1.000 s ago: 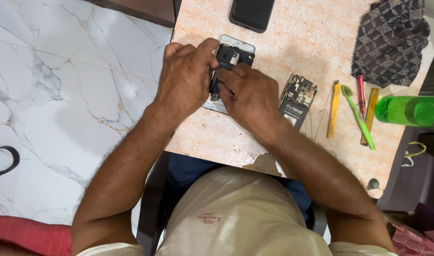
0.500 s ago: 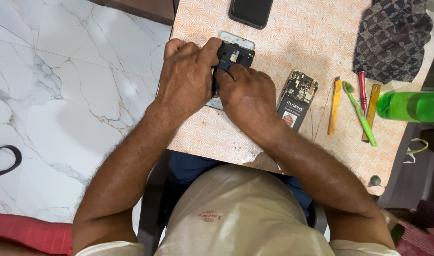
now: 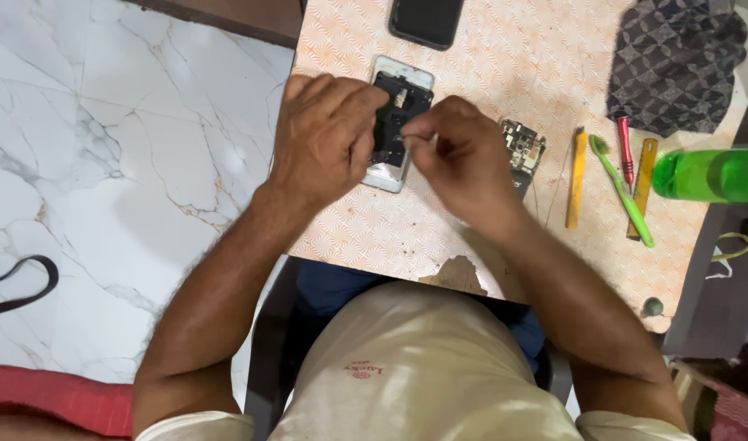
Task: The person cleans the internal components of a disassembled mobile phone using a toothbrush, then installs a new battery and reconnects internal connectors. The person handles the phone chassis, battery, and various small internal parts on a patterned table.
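An opened white phone (image 3: 398,114) with dark innards showing lies on the patterned orange table (image 3: 505,73). My left hand (image 3: 325,139) rests over its left side and steadies it, fingers curled on the frame. My right hand (image 3: 460,155) sits just right of the phone, thumb and forefinger pinched together over its middle; whatever is between them is too small to see. A removed circuit board (image 3: 523,151) lies beside my right wrist.
A dark phone (image 3: 427,20) lies at the table's far edge. To the right are a yellow pry tool (image 3: 576,180), a green toothbrush (image 3: 623,189), a red screwdriver (image 3: 625,159), a green bottle (image 3: 709,174) and a dark patterned cloth (image 3: 676,61). Marble floor lies to the left.
My right hand has pulled off the phone toward the right, uncovering its lower half, with the fingertips now pinched. My left hand stays on the phone.
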